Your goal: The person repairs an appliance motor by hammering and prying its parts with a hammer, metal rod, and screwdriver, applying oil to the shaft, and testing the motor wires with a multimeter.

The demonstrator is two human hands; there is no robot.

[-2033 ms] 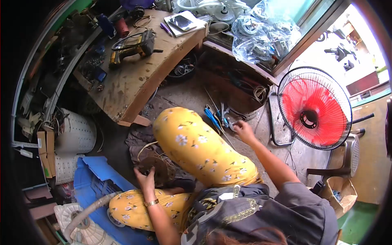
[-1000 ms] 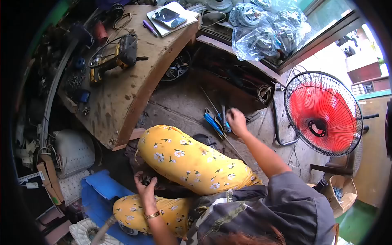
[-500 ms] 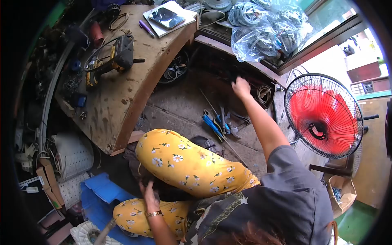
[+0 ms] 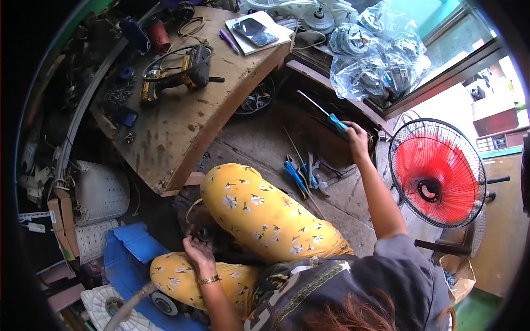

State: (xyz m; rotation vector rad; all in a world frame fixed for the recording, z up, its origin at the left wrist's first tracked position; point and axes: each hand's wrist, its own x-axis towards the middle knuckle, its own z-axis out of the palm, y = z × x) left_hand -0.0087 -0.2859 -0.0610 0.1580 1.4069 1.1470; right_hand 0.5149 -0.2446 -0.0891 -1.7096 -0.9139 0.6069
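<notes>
My right hand (image 4: 358,138) is closed around the blue handle of a screwdriver (image 4: 335,121), its long metal shaft pointing up and left over the open drawer-like box. Down between my knees, my left hand (image 4: 199,252) has its fingers curled at a dark round part (image 4: 205,234); what exactly it grips there I cannot tell. Yellow flowered trousers (image 4: 265,209) cover both knees beside that hand. On the floor below the screwdriver lie blue-handled pliers (image 4: 296,177) and a hammer (image 4: 319,185).
A wooden bench (image 4: 182,124) at the left carries a yellow-black cordless drill (image 4: 179,74), a phone (image 4: 255,32) and a purple pen (image 4: 228,41). Plastic bags of parts (image 4: 375,52) lie at the back. A red fan (image 4: 428,171) stands close to my right arm.
My right hand has come out of the dark box, back toward me, with the screwdriver now showing in it. The left hand has turned palm-up at the dark part. The view has shifted.
</notes>
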